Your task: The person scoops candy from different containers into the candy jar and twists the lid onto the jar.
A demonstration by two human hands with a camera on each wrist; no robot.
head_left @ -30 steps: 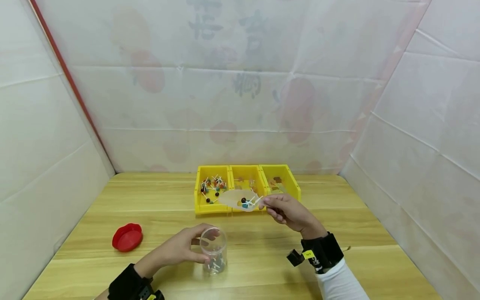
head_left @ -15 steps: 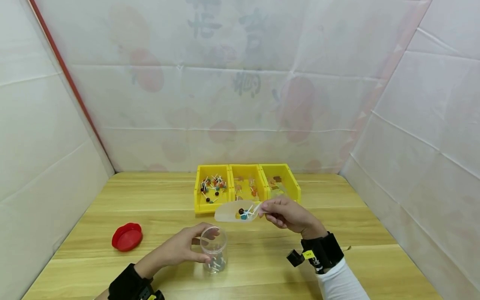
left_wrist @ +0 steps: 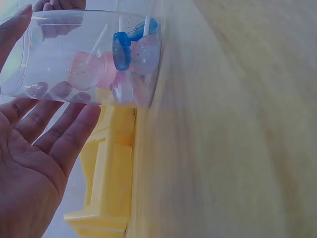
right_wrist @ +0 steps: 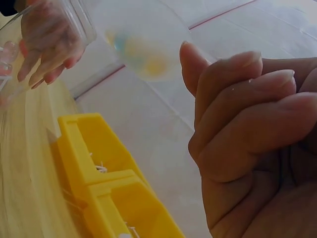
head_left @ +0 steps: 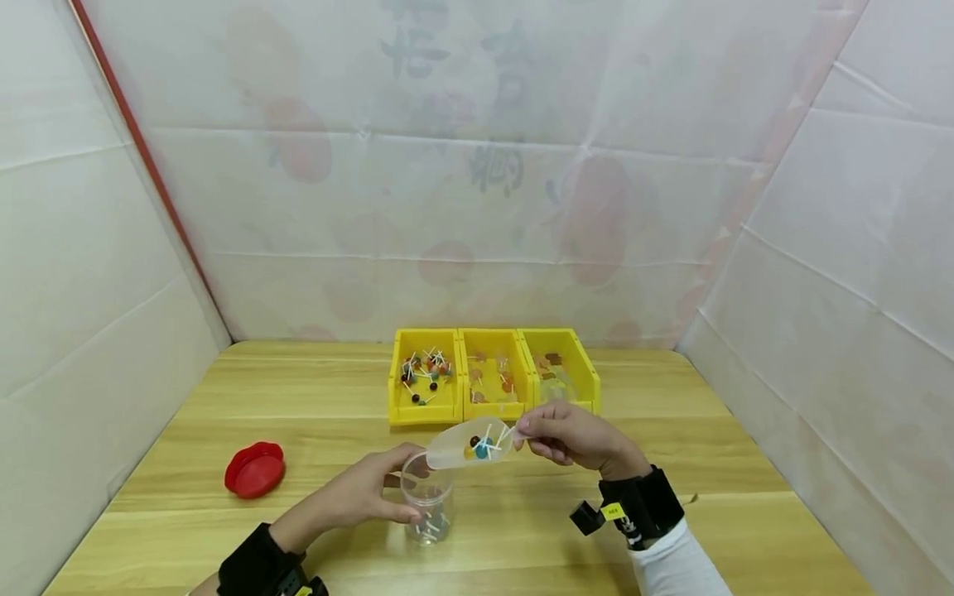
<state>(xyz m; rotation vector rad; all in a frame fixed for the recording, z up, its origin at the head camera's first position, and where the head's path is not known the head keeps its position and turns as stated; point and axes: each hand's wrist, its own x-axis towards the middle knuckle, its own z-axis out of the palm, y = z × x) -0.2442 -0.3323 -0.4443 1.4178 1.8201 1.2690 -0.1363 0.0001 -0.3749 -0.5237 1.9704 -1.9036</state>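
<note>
My left hand (head_left: 365, 492) holds a clear plastic jar (head_left: 441, 495) upright on the table, thumb on one side and fingers on the other. Inside the jar lie several small lollipops (left_wrist: 121, 52), pink and blue with white sticks. My right hand (head_left: 577, 437) pinches the handle end of a translucent scoop (head_left: 447, 449) between thumb and fingers. In the scoop are several more lollipops (head_left: 484, 449), blue, yellow and dark brown. The scoop's front lip overlaps the jar's rim in the head view, tilted slightly down toward it.
Three joined yellow bins (head_left: 393, 410) stand behind the hands. The left one holds many-coloured lollipops (head_left: 432, 364), the middle one orange and pink ones (head_left: 507, 381), the right one brown and pale pieces (head_left: 553, 360). A red scalloped lid (head_left: 255, 470) lies at left on the wooden table (head_left: 313, 397).
My right hand has brought the scoop of lollipops down and nearer, from in front of the bins to the jar's mouth. My left hand and the jar have stayed put.
</note>
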